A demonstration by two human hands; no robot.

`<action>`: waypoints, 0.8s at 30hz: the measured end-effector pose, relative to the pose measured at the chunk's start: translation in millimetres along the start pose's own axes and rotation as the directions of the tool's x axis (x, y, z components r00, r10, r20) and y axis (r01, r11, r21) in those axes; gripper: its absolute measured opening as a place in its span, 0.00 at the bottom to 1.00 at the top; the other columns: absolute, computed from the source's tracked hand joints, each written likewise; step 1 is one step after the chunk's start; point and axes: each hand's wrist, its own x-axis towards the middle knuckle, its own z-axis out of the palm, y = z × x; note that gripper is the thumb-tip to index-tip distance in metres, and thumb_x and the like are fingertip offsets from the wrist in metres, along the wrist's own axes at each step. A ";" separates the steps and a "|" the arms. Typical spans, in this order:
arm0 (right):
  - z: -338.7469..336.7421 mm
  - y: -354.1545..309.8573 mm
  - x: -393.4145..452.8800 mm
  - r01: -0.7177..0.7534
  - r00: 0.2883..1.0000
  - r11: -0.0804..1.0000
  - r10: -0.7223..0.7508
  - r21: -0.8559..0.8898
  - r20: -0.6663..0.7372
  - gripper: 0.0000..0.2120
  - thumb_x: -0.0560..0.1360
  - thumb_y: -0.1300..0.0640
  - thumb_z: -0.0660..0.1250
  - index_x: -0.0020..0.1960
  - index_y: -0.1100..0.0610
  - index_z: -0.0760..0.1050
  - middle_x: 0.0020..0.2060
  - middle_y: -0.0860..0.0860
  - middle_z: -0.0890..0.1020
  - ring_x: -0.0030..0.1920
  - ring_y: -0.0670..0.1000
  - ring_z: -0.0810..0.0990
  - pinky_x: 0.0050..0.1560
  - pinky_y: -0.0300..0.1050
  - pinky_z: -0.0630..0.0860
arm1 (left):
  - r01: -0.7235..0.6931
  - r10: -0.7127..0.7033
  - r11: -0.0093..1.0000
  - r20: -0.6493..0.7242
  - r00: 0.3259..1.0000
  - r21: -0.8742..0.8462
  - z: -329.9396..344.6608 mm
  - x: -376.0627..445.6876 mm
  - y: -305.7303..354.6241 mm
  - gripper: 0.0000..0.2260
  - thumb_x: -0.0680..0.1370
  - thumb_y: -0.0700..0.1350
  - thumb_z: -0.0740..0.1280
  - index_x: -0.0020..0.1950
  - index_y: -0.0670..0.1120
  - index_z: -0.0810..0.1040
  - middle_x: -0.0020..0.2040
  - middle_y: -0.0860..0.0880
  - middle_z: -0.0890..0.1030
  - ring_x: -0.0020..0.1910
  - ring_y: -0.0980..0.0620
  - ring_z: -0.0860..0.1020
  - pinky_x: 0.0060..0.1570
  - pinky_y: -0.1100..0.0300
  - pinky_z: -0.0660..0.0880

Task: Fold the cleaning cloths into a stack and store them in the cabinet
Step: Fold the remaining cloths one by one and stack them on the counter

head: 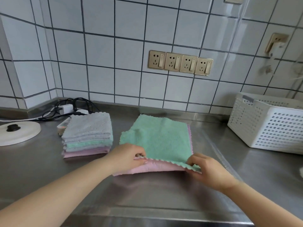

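Your two bare forearms reach in from the near edge of the stainless-steel counter (164,194) toward a green cleaning cloth (157,138) spread flat at its middle. Your left hand (127,157) pinches the green cloth's near left corner, fingers curled around the scalloped hem, while your right hand (208,170) pinches the near right corner between thumb and fingertips. Both corners are lifted slightly off a pink cloth (154,167) lying directly beneath, whose edge shows along the green cloth's right side and near side.

Just left of the green cloth, apart from it, sits a stack of folded cloths (87,136): grey layers on top, a green one below them and pink at the bottom. Beyond and left of that stack lie a white charger (66,108) with tangled black cables (77,104), and a small white device (63,126) touching the stack's far left side. Farther left of the green cloth rests a round white lid with a black knob (16,131).

Well to the right of the green cloth stands a white perforated plastic basket (268,126), against the tiled wall (98,54). On that wall, above the green cloth, runs a row of four gold-framed power sockets (180,63); a fifth socket (277,41) is mounted higher, above the basket.
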 end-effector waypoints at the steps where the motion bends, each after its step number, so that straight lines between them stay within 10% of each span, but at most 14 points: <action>1: -1.3 -3.5 -7.4 -0.035 0.998 0.998 0.033 0.045 0.053 0.12 0.72 0.43 0.63 0.47 0.49 0.78 0.44 0.41 0.80 0.42 0.44 0.78 0.44 0.40 0.75 | -0.004 0.005 1.000 0.038 0.999 -0.018 0.4 -6.9 3.3 0.11 0.76 0.55 0.64 0.53 0.52 0.80 0.47 0.55 0.81 0.40 0.57 0.73 0.38 0.66 0.68; 12: -34.8 -27.9 -44.0 -0.230 0.930 0.972 0.207 0.041 0.303 0.12 0.74 0.43 0.65 0.44 0.51 0.76 0.39 0.46 0.81 0.40 0.47 0.77 0.40 0.39 0.70 | 0.109 -0.035 0.947 0.242 0.970 -0.302 -2.1 -56.7 9.9 0.06 0.72 0.58 0.68 0.40 0.57 0.77 0.35 0.58 0.76 0.33 0.60 0.71 0.37 0.63 0.66; 19: -19.6 -6.3 -37.1 -0.464 0.880 0.882 0.447 0.087 0.159 0.10 0.75 0.46 0.64 0.42 0.51 0.76 0.36 0.44 0.78 0.42 0.50 0.77 0.38 0.40 0.68 | 0.320 -0.271 0.827 0.171 0.947 -0.462 -5.3 -58.9 -7.2 0.08 0.76 0.52 0.66 0.55 0.57 0.76 0.52 0.59 0.80 0.52 0.63 0.76 0.49 0.68 0.69; 24: -13.1 0.4 -21.3 -0.522 0.851 0.851 0.514 0.066 0.103 0.11 0.76 0.48 0.63 0.43 0.56 0.75 0.35 0.48 0.78 0.39 0.51 0.75 0.32 0.36 0.66 | 0.437 -0.446 0.351 0.263 0.856 -0.828 0.8 -53.4 -17.7 0.10 0.79 0.49 0.64 0.59 0.50 0.75 0.51 0.48 0.79 0.45 0.52 0.78 0.41 0.58 0.76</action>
